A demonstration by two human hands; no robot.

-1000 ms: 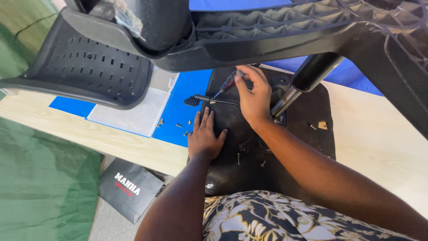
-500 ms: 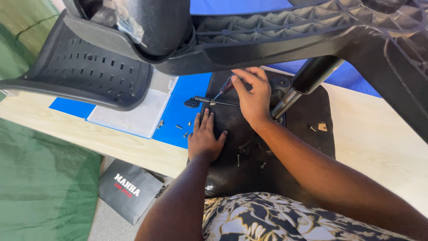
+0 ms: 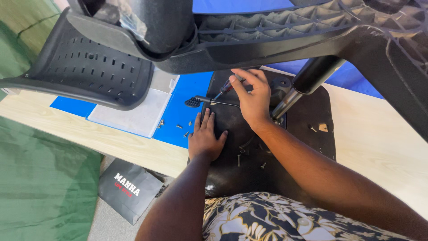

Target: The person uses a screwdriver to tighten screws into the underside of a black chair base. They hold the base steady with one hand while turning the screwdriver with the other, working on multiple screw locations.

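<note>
Little has changed over the last second. The left hand [image 3: 204,139] still lies flat and open, fingers spread, pressing on the black seat underside [image 3: 249,165] that rests on the worktop [image 3: 383,147] near its front edge. The right hand [image 3: 250,96] has shifted only slightly and stays closed around the red-handled screwdriver [image 3: 224,89], its tip pointing down toward the seat beside the black lever handle [image 3: 196,101]. The steady posture suggests the screwdriver work at that spot is continuing, not finished. Loose screws [image 3: 249,158] lie on the seat between the hands and more rest on the blue sheet [image 3: 189,96] toward the worktop's left side. The chair's gas cylinder [image 3: 298,87] rises just right of the right hand.
</note>
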